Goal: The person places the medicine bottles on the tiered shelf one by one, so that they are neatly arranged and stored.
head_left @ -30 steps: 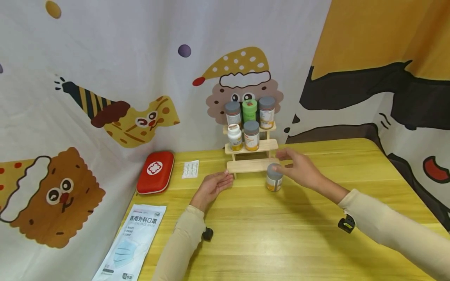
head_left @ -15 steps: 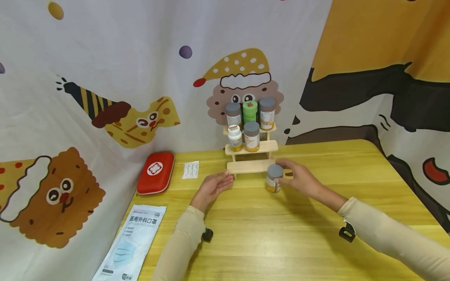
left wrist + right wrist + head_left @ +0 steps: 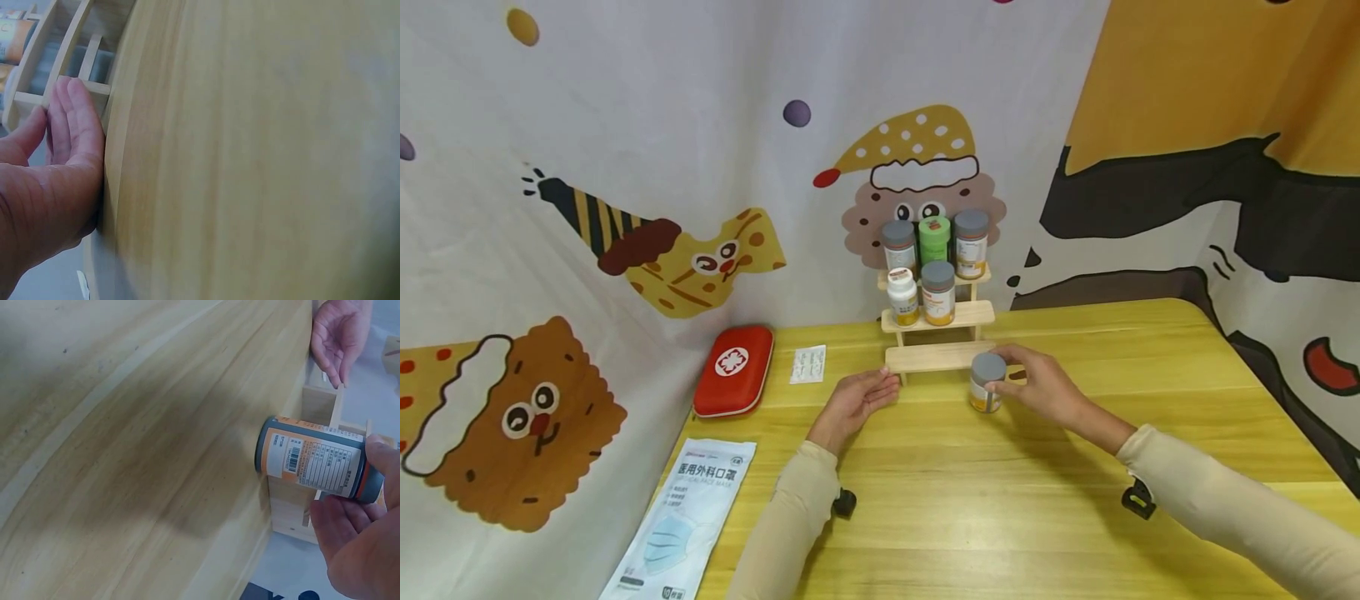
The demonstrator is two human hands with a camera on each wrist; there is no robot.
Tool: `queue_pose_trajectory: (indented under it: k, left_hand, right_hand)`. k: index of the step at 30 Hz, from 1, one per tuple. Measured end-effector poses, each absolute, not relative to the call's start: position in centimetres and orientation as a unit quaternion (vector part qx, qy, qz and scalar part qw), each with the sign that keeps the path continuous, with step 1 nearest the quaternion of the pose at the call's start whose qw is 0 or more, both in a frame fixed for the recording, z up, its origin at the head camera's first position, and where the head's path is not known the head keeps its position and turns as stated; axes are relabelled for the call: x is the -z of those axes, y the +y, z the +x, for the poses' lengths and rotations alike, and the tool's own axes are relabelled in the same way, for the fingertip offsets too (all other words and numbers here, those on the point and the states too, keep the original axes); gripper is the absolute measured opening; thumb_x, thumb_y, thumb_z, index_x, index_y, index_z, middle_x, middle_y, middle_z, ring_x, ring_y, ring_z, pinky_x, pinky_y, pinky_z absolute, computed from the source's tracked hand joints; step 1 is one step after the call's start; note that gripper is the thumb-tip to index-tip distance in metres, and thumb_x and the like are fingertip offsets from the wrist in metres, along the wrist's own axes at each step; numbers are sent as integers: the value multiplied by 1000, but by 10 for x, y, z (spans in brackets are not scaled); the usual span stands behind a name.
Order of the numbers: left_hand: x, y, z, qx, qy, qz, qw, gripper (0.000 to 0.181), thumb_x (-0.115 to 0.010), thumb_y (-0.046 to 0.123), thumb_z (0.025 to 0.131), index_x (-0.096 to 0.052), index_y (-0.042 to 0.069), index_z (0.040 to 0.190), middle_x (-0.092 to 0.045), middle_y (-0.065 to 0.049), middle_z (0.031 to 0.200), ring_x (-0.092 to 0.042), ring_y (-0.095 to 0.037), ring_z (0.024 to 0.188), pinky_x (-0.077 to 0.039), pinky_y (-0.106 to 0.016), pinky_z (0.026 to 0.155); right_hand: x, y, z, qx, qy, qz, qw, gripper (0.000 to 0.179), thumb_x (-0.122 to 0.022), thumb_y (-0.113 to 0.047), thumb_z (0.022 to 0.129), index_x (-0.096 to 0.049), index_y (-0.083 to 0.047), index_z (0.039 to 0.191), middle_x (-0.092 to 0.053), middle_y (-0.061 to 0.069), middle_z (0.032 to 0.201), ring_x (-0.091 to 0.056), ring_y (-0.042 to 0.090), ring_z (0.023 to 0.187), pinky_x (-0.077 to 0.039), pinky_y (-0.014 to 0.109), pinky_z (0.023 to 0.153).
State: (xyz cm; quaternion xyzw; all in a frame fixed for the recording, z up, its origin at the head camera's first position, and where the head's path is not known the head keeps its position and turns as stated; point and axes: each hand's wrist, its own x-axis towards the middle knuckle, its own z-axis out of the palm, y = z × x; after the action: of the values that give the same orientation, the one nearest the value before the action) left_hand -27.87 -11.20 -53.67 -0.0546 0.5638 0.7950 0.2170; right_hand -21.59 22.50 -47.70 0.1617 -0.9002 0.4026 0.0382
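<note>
A grey-lidded pill bottle [image 3: 987, 383] with a white and orange label stands in front of the right end of the small wooden step shelf [image 3: 928, 357]. My right hand [image 3: 1041, 385] holds it near the top, thumb on one side and fingers on the other; the right wrist view shows the bottle's label [image 3: 312, 459] with a barcode. My left hand [image 3: 853, 402] touches the left end of the shelf's lowest step, fingers mostly straight. In the left wrist view, my left hand's fingers [image 3: 78, 119] and thumb meet the shelf's end frame [image 3: 53, 81].
On the middle step stand a white bottle [image 3: 902, 296] and a grey-lidded bottle [image 3: 938, 293]. Three more, including a green one [image 3: 934, 240], fill the top step. Left lie a red case [image 3: 733, 371], a small white packet [image 3: 808, 364] and a mask pouch [image 3: 681, 517].
My right hand has come down from beside the bottle's lid and now grips the bottle. The bottle and my left hand have stayed nearly where they were.
</note>
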Motion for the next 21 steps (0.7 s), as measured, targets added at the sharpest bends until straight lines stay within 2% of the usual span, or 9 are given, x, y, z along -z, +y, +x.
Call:
queue_pose_trajectory:
  k: [9,21]
  left_hand:
    - [539,-111,-280,-792,567,-56,221,34,-62,16,109,-62,-8,133,-80,-12,113,-78,-19,102,-66,-34,99]
    - [540,-112,-281,-791,566,-60,223,34,-62,18,109,-63,-6,132,-81,-8,109,-78,-19,103,-66,-33,97]
  right_hand:
    - [479,227,-218,-372,-908,181,70,48,-84,-21,93,-66,-1,133,-76,14,120,-72,34,109,-65,54,87]
    - [479,228,-219,-364,-908,194,79,49,-84,-22,93,-65,1,132,-76,16,120,-73,34,107,-67,48,86]
